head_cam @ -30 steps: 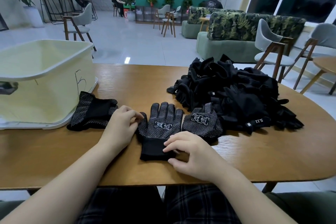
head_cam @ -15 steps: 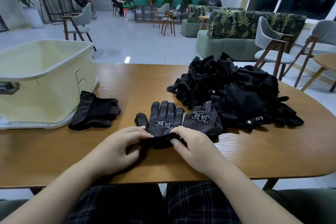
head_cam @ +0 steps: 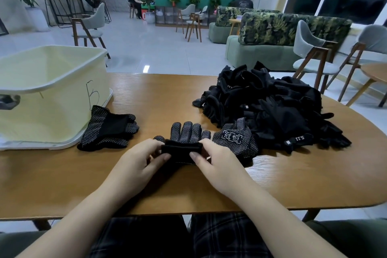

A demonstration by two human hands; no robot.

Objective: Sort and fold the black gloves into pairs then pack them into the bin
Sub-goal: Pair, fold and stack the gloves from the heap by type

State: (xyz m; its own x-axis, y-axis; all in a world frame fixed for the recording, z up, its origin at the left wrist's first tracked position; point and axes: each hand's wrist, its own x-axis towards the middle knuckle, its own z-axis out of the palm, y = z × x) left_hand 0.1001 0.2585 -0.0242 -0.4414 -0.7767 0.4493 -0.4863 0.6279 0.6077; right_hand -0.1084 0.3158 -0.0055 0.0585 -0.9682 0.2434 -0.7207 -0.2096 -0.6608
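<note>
Wooden table (head_cam: 146, 98) in a lounge of sofas; both hands' grip now folds the glove (head_cam: 184, 144) cuff further up.

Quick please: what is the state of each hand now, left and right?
Left hand: closed, pinching the cuff of the dotted glove.
Right hand: closed, pinching the same cuff on its other end.

A dotted black glove (head_cam: 187, 135) lies mid-frame, cuff rolled over its palm. A folded pair (head_cam: 109, 130) rests beside the pale yellow bin (head_cam: 52, 81) at left; the glove heap (head_cam: 270, 107) sits right.
</note>
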